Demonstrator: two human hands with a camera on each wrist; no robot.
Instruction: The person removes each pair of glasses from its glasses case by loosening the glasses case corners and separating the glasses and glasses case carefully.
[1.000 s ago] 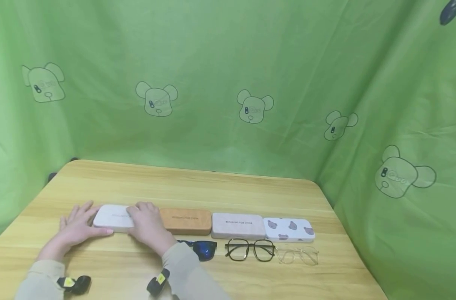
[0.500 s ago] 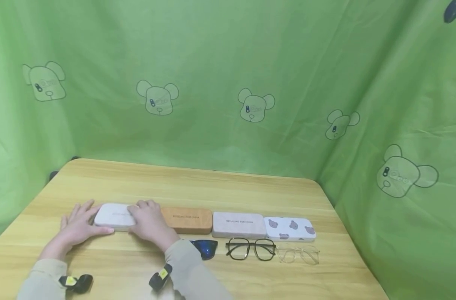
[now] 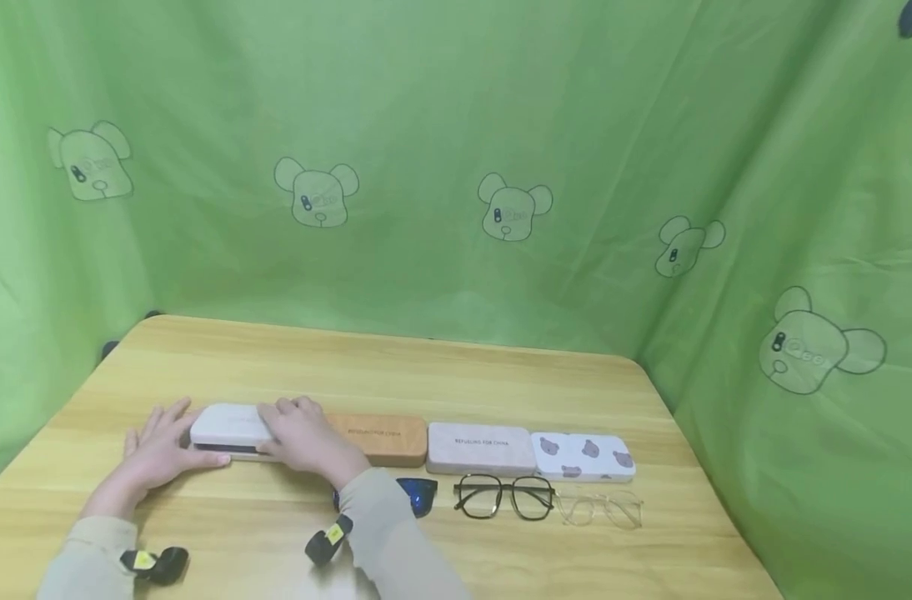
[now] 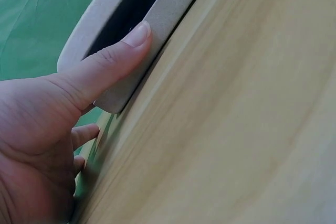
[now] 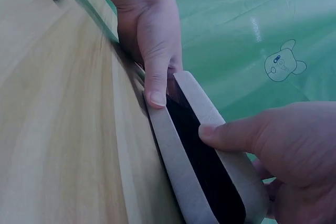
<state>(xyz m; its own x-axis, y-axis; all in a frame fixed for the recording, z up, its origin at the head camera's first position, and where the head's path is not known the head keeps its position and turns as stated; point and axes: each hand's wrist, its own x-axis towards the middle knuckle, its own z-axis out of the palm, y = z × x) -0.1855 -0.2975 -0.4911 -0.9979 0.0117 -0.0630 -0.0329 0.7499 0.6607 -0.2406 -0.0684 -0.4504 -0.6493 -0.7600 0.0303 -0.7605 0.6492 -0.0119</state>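
A whitish glasses case [image 3: 227, 421] lies at the left of the row on the table, its lid raised a little and a dark gap along the front. My left hand [image 3: 159, 457] holds the case's left end, the thumb pressing the front of the base [image 5: 173, 153] in the right wrist view. With the thumb at the lid's front edge, my right hand [image 3: 312, 440] grips the lid [image 5: 202, 103]; its other fingers are mostly hidden behind. The left wrist view shows the left thumb [image 4: 113, 64] across the base. The inside is dark; its contents cannot be made out.
To the right stand an orange case [image 3: 392, 440], a pale grey case [image 3: 480, 450] and a bear-print case [image 3: 587, 458]. In front lie blue-lensed sunglasses [image 3: 422, 496], partly behind the right sleeve, black-framed glasses [image 3: 508, 490] and clear-framed glasses [image 3: 602, 500]. A green curtain [image 3: 411, 275] surrounds the table.
The whitish case's lid has lifted at the front, opening a dark gap. My right hand has risen slightly with it; the left hand stays at the case's left end.
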